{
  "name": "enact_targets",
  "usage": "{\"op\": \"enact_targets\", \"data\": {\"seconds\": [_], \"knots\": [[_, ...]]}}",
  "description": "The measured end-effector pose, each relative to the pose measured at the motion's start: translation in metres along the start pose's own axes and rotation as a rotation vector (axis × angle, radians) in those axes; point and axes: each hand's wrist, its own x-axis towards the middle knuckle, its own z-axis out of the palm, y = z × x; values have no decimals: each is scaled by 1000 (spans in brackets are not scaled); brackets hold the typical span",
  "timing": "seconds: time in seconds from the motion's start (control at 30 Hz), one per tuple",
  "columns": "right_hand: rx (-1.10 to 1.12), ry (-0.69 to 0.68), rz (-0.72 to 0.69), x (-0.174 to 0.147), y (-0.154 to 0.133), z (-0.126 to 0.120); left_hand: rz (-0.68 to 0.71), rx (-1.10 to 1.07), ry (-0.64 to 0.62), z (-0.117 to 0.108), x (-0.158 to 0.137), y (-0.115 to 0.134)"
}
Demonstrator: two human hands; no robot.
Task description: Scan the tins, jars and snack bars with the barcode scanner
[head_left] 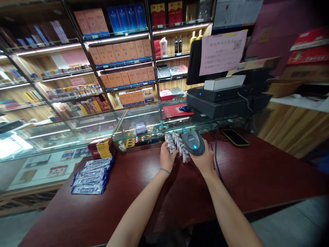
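Note:
My right hand point(204, 159) is wrapped round the grip of a dark grey barcode scanner point(193, 141), which has a blue light lit on top. Its cable runs down past my right wrist. Just left of the scanner stands a tight group of small clear jars with silvery lids point(181, 148), upright in rows on the dark red counter point(144, 178). My left hand point(167, 158), with a band at its wrist, curls its fingers and thumb around a small jar point(172, 148) at the near left of the group. The scanner partly hides the jars on the right.
Blue-and-white packets point(89, 178) lie fanned at the left, before stacked red-and-yellow packs point(102, 147). A single jar point(121, 146) stands near the glass display case point(144, 118). At the right are a phone point(235, 137) and a cash register point(226, 99); boxed shelves line the back.

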Motion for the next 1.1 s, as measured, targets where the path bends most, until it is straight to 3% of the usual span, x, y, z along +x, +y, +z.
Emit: {"op": "enact_targets", "data": {"seconds": [0.13,0.27,0.5,0.6,0.7,0.83,1.1], "knots": [[-15,-8,-4,0,-1,0,-32,-7,-3,-5,-1,4],[3,24,-28,1,-2,-1,-30,-9,53,-34,-2,4],[187,-68,-35,-3,-31,-4,63,90,314,-144,21,-34],[216,-141,-102,-9,-49,2,133,250,332,-191,33,-56],[229,-213,-193,-17,-64,11,129,359,337,-223,43,-77],[284,-306,-327,-33,-80,23,51,366,290,-241,57,-106],[329,-473,-480,-63,-84,42,-74,333,194,-237,72,-140]]}}
